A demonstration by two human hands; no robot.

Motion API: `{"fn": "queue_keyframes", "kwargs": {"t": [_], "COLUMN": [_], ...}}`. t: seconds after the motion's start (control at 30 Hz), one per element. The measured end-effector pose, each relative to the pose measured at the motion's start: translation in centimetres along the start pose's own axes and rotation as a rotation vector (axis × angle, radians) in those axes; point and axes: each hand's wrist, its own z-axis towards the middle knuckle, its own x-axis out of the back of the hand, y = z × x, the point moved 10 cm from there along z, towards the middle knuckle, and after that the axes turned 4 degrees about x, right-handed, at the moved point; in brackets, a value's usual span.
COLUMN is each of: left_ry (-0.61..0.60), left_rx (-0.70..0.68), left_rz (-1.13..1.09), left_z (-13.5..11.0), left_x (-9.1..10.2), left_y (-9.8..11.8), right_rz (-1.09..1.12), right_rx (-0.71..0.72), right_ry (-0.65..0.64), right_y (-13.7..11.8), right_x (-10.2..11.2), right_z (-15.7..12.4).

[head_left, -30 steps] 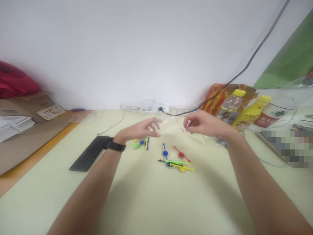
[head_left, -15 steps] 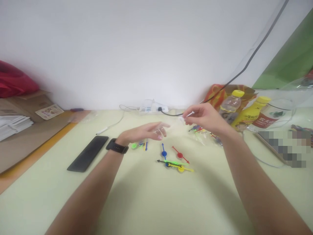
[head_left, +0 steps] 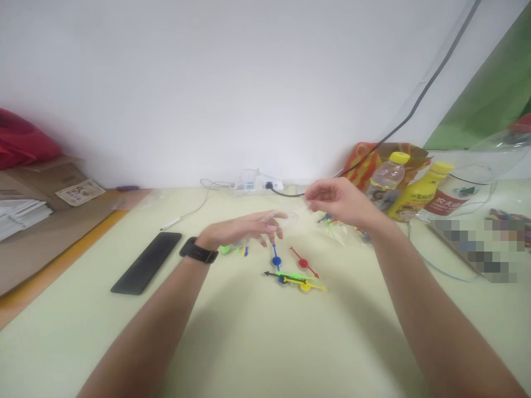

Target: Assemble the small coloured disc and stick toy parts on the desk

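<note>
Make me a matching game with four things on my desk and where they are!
Things:
1. red arrow
2. black phone
3. black wristband
4. yellow bottle

Places:
A. around the left wrist
B. next to a clear bottle
C. beside a blue arrow
D. flat on the table, left of the left wrist

Pairs: 1-C, 2-D, 3-A, 4-B

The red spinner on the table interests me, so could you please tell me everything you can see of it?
The red spinner is a slim, straight bar with a round disc at its middle and an arrowhead at its near right end; the far end is too small to make out. It looks like plastic. It lies on the table, slanting from far left to near right, to the right of the blue spinner. Only the table appears to touch it.
</note>
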Motion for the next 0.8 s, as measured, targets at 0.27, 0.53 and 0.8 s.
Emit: {"fn": "queue_keyframes", "kwargs": {"t": [0.27,0.53,0.8], "left_ry": [0.008,0.041,0.067], "left_rx": [-0.023,0.004,0.021], "left_rz": [-0.001,-0.03,-0.022], "left_z": [0.2,0.0,-0.5], "left_x": [-0.1,0.6,1.2], "left_y": [0.1,-0.1,-0.2], "right_rz": [-0.029,-0.168,-0.411], "right_rx": [0.012,-0.052,-0.195], "right_ry": [0.061,0.129,-0.612], "right_y": [-0.6,0.8,5.1], "right_x": [0.1,1.7,-7.3], "right_z": [0.0,0.2,-1.5]}}
